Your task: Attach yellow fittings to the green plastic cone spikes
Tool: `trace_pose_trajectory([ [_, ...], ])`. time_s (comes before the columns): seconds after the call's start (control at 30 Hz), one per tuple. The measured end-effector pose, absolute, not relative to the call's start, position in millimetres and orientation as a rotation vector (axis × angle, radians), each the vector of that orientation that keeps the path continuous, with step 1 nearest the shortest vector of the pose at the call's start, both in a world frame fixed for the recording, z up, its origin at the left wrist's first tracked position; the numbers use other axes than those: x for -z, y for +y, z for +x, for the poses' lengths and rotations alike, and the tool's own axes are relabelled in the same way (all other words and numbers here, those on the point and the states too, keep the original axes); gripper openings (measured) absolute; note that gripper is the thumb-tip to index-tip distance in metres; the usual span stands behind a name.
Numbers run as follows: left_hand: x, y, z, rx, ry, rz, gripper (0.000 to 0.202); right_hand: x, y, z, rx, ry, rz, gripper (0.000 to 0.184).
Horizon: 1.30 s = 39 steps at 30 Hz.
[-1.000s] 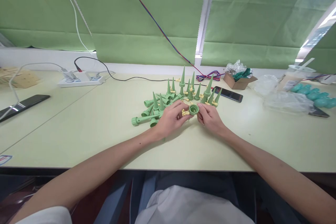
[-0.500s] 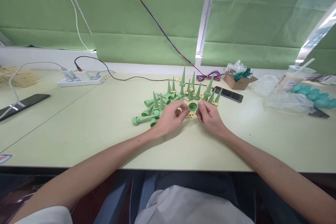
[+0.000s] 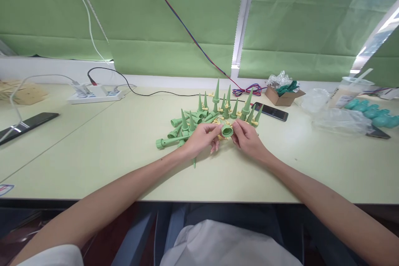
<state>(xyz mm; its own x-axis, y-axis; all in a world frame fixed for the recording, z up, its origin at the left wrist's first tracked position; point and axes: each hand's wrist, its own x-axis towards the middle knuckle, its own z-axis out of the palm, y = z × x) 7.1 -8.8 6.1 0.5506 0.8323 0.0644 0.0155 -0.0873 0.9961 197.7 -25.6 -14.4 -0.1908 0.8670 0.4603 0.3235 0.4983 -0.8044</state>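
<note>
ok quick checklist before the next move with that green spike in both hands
1. Both hands on the piece: ok, left hand and right hand pinch the green spike.
2. Spike's tip in view: ok, it shows below the left hand.
3. Yellow fitting seated: cannot tell, fingers hide it.
4. Spare spikes within reach: ok, clustered just behind the hands.
5. Phone apart from the pile: ok, just to its right.
</note>
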Motion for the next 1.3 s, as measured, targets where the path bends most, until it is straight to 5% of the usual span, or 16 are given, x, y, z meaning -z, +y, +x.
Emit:
trace_pose_trajectory([
  [1.3,7,-5,2,-1.285,0.626,2.550,0.012,18,-22,198,-0.695,-1.781,-1.076,0.055],
])
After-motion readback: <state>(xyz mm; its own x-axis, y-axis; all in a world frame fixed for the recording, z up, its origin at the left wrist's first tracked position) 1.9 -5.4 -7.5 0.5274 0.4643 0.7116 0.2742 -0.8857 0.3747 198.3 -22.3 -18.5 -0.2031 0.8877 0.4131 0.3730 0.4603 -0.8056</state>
